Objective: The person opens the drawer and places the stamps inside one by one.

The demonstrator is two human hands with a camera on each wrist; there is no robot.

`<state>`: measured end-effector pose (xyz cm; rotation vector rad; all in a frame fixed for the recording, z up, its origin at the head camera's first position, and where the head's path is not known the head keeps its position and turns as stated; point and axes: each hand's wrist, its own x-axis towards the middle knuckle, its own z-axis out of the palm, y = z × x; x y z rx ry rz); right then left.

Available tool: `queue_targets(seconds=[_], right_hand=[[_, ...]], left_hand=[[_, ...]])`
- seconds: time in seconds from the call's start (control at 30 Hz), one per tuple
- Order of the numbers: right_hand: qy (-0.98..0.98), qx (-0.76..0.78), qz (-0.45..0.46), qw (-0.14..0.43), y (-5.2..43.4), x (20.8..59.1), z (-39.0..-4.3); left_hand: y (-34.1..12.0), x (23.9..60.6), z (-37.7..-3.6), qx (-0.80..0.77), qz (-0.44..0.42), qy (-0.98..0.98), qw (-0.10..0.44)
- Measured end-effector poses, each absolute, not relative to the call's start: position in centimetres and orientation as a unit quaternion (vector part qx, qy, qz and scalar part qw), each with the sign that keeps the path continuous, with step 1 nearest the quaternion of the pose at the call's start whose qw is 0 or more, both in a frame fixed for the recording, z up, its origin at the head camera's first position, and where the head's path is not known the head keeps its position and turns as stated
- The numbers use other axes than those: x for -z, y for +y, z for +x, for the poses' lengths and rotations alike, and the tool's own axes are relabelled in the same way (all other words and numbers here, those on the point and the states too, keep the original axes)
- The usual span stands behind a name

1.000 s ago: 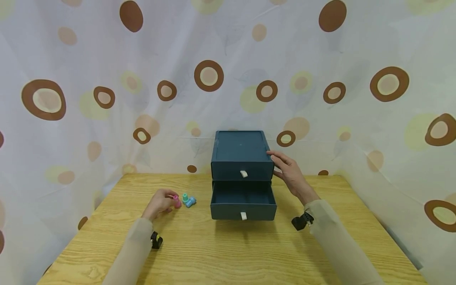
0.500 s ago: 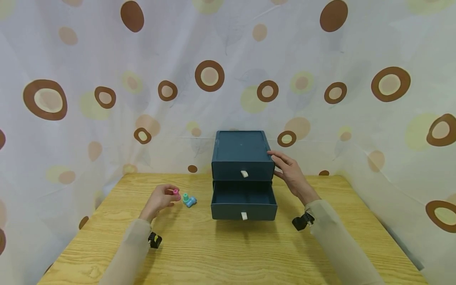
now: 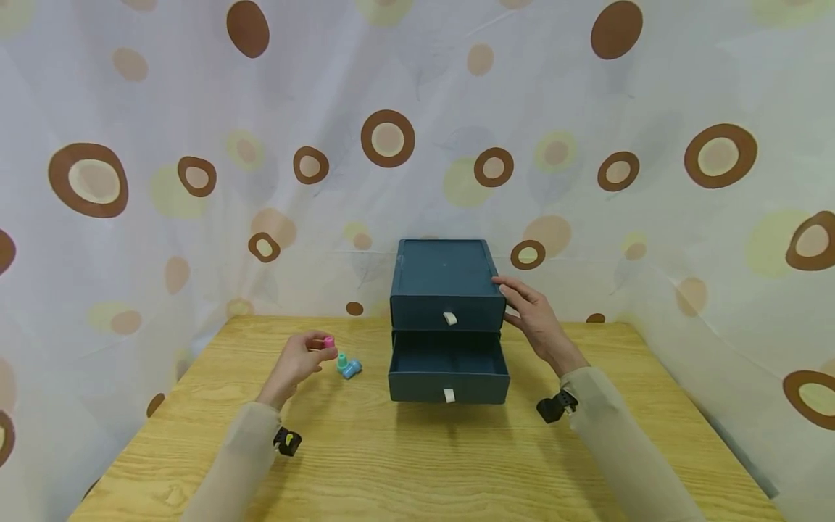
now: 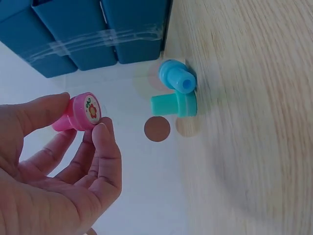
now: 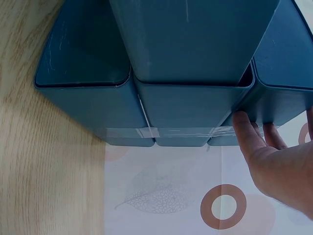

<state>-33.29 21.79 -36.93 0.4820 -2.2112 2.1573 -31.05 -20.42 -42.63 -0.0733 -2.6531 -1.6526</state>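
My left hand [image 3: 296, 362] pinches a pink toy stamp [image 4: 80, 112] between thumb and fingers, above the table. A flower picture shows on the stamp's round end in the left wrist view. Just right of that hand, a green toy stamp [image 3: 343, 361] and a blue toy stamp [image 3: 352, 369] touch each other on the table. My right hand [image 3: 538, 322] rests against the upper right side of a dark blue drawer cabinet [image 3: 446, 268], its fingers fairly straight. Below the closed top drawer [image 3: 417, 313], a lower drawer [image 3: 417, 388] stands pulled out, with nothing visible inside.
The cabinet stands towards the back of the wooden table [image 3: 365, 464], near a patterned curtain [image 3: 430, 87]. Clear tape [image 5: 181, 132] runs across its side in the right wrist view. Each drawer front seen from the head has a white pull tab [image 3: 449, 395].
My left hand has lifted the pink stamp off the table, moving it up and slightly right. The right hand stays at the cabinet. The drawers have not moved.
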Motion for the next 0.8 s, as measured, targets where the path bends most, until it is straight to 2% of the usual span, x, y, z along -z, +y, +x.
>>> queue_targets(seconds=[0.8], right_hand=[[-0.707,-0.691,0.150,0.010,21.8,37.0,-33.2]], left_hand=[[-17.2,41.4,-30.0,0.579,-0.057,-0.811,0.054]])
